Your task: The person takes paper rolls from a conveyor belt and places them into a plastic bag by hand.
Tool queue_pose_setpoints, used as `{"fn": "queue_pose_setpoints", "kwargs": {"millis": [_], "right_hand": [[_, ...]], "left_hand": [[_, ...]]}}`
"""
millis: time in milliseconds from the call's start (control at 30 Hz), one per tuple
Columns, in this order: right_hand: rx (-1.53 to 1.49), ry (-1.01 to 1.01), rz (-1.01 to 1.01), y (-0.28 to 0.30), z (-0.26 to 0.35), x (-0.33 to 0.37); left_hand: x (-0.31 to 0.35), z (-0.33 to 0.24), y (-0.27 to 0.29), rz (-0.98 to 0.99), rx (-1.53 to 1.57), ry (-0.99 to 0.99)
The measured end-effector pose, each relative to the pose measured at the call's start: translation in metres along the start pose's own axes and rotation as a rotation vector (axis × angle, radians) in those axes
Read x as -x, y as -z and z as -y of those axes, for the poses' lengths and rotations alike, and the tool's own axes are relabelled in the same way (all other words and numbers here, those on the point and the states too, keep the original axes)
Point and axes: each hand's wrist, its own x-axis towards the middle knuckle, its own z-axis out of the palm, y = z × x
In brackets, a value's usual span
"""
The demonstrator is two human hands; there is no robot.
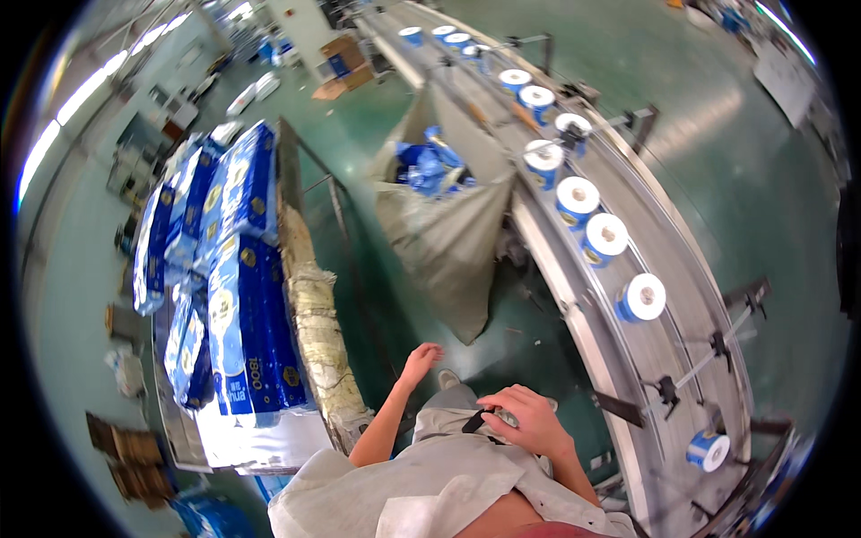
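Note:
My left hand (420, 365) hangs in the air above the floor, between the wrapped bale and my right hand. Its fingers are loosely stretched, with nothing visible in them. In front of my waist is my right hand (527, 418), its fingers bent and the thumb apart from them. A small black strap-like piece (478, 420) shows beside its thumb; I see no firm grip on it. On the conveyor (587, 309) to my right stand several white rolls in blue-printed wrap, the nearest upright one a roll (642, 297). Another roll (708, 450) lies tilted near the conveyor's lower end.
Blue plastic-wrapped packs (247, 314) are stacked on a table at left, its edge padded with a wrapped yellowish roll (318, 332). Ahead stands a large beige sack (439, 238) holding blue film scraps (430, 163). Metal guide brackets (668, 390) stick out along the conveyor. Cardboard boxes (345, 67) lie farther off.

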Motion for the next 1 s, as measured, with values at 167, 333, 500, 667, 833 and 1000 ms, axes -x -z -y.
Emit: {"fn": "queue_pose_setpoints", "kwargs": {"millis": [167,333,500,667,833,1000], "right_hand": [[0.246,0.156,0.115,-0.088,0.012,-0.114],[0.258,0.211,0.336,-0.175,0.029,-0.212],[0.227,0.177,0.651,-0.240,0.015,-0.280],[0.347,0.279,0.829,-0.281,-0.031,-0.387],[0.307,0.361,0.731,-0.307,-0.041,-0.544],[0.274,0.346,0.599,-0.306,-0.055,-0.697]], "left_hand": [[0.018,-0.063,0.073,-0.078,-0.044,-0.218],[0.031,-0.146,0.174,-0.271,0.097,-0.415],[0.046,-0.198,0.287,-0.581,-0.031,-0.543],[0.049,-0.202,0.392,-1.068,-0.235,-0.496],[0.036,-0.175,0.481,-1.486,-0.746,-0.125],[0.024,-0.138,0.518,-1.532,-0.789,0.389]]}}
